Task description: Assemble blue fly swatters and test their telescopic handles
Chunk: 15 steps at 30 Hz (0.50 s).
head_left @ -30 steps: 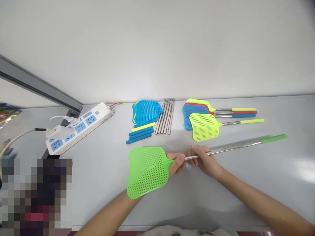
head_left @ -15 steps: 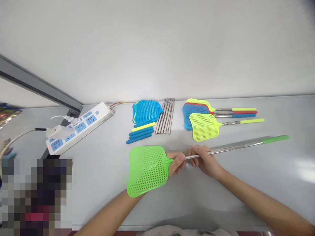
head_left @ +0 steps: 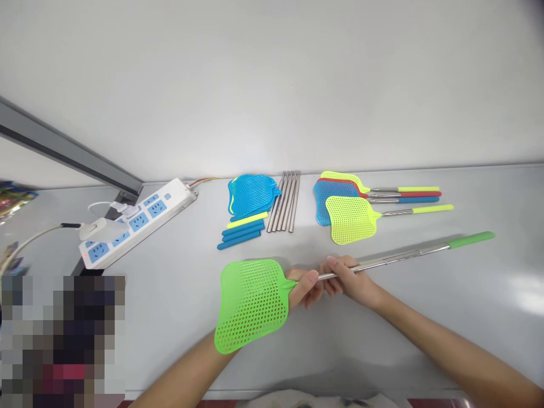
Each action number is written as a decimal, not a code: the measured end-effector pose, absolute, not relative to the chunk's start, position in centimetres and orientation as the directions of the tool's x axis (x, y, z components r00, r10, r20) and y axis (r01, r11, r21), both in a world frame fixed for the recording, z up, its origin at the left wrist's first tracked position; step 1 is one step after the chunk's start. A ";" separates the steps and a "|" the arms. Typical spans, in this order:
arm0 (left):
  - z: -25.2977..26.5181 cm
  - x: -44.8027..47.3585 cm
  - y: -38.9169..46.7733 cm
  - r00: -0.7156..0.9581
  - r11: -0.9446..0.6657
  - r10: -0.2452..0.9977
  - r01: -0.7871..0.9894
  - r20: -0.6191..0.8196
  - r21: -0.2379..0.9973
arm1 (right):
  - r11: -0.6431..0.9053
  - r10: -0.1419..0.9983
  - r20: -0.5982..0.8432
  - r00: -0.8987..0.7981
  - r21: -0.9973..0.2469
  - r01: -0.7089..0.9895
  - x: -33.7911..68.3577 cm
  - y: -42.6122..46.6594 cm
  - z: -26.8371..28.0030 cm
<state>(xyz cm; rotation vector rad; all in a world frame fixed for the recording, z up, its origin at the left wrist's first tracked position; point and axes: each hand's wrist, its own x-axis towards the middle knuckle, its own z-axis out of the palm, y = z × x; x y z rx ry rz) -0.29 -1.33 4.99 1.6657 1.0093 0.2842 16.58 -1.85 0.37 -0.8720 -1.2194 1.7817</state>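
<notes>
A green fly swatter [head_left: 254, 303] with an extended telescopic metal rod spans the space above the desk, its green grip pointing right. My left hand [head_left: 302, 288] pinches the rod close to the swatter's head, which covers part of my left wrist. Just to the right, my right hand [head_left: 346, 276] is closed around the same rod, nearly touching the left. Beyond my hands lie more fly swatters: a near yellow one [head_left: 352, 220], a blue one [head_left: 323, 207], a red one [head_left: 427, 194] and a far yellow one [head_left: 419, 189], overlapping with grips to the right.
Blue swatter heads [head_left: 254, 194] are stacked at the back, above several blue grips [head_left: 241, 240] and a yellow grip [head_left: 247, 220]. Metal rods [head_left: 285, 201] lie side by side next to them. A white power strip [head_left: 140, 222] with plugs and cables stands at left by a metal frame [head_left: 63, 144].
The green swatter's head has dropped slightly toward me and left. My two hands have come closer together on the rod, and the grip end has shifted a little left.
</notes>
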 end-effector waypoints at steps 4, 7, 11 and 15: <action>5.7 -0.5 -1.2 0.636 -0.090 0.717 0.490 -0.285 0.867 | -0.197 0.877 -0.099 -0.470 -0.967 -0.164 16.5 -1.9 0.7; 5.6 -0.4 -1.2 0.643 -0.090 0.712 0.482 -0.282 0.872 | -0.179 0.872 -0.101 -0.479 -0.976 -0.121 16.5 -2.0 0.8; 5.0 -0.4 -1.2 0.661 -0.065 0.692 0.457 -0.289 0.887 | -0.169 0.861 -0.109 -0.498 -0.983 -0.077 16.6 -2.1 0.8; 4.4 -0.6 -1.1 0.677 -0.003 0.659 0.439 -0.329 0.898 | -0.167 0.848 -0.132 -0.514 -0.986 -0.022 16.8 -2.3 0.7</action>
